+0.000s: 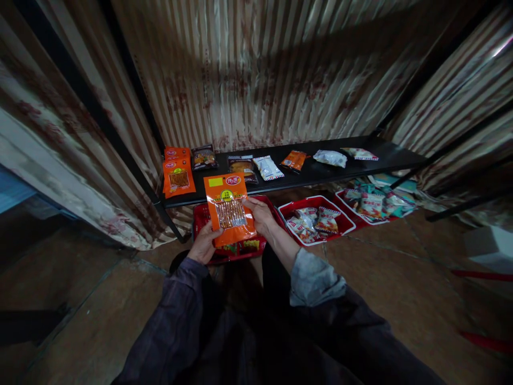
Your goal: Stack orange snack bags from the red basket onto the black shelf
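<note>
An orange snack packet [230, 208] with a clear window showing thin sticks is held up in front of me. My left hand [203, 243] grips its lower left edge, thumb on the front. At the right edge, my right hand [259, 214] pinches it. Below and behind the packet is a red basket [270, 206], partly hidden, with colourful packets inside. Similar orange packets [178, 176] lie overlapped at the left end of the black shelf [208, 193].
Along the shelf lie a dark packet [203, 158], a white packet [268, 168], a small orange packet [294, 160] and a silvery packet [329, 158]. Two more red baskets with packets, one white-rimmed [348, 218], stand right. Black posts [138, 85] and striped curtains [256, 69] surround the shelf.
</note>
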The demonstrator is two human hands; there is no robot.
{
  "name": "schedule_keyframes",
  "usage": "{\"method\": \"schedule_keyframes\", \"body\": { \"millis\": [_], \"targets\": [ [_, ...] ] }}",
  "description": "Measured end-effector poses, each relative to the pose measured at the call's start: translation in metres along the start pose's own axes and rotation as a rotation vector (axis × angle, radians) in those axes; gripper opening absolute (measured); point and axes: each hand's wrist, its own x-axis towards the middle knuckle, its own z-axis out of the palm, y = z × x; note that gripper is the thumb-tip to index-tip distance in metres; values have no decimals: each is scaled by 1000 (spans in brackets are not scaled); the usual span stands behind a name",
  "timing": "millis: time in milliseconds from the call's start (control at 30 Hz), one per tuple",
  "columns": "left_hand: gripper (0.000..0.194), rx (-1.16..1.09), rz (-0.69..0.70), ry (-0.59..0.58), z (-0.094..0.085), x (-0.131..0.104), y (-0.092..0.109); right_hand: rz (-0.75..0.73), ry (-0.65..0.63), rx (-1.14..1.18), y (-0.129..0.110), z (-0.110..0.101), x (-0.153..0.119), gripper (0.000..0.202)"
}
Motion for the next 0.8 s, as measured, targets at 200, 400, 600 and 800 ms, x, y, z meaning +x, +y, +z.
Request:
{"method": "schedule_keyframes", "body": {
  "millis": [200,400,600,800],
  "targets": [
    [45,-31,60,55,-15,3,0,66,-270,-101,9,-4,-13,31],
    [44,-5,97,85,-23,7,2,5,-379,-212,27,-19,-26,34],
    [46,10,92,89,-20,7,0,-45,-375,-221,32,-25,-25,30],
    [46,10,96,103,-10,7,-7,44,-313,-176,23,-30,-23,30]
  ]
}}
